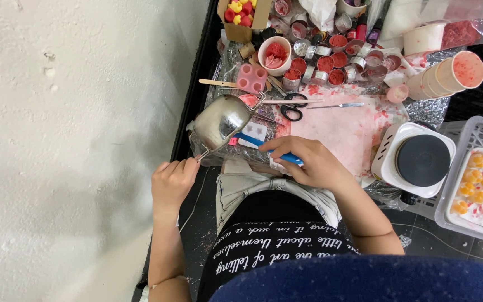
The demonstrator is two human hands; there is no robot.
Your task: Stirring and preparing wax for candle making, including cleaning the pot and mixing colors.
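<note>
Now my left hand (173, 182) grips the steel pouring pot (221, 121) by its handle, tilted, while my right hand (307, 162) clamps a blue-handled tool (264, 144) (scraping out leftover wax, I'd judge); steady strokes next.

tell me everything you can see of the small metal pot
The small metal pot is a shiny, rounded steel vessel, tipped so its outside faces the camera, with reddish wax at its rim. A thin wire handle runs from it to the left hand, which grips it. It hangs over the table's left edge, above a blue-handled tool.

Scissors (293, 107) behind the pot (219, 122), hotplate (417, 159) far right
</note>
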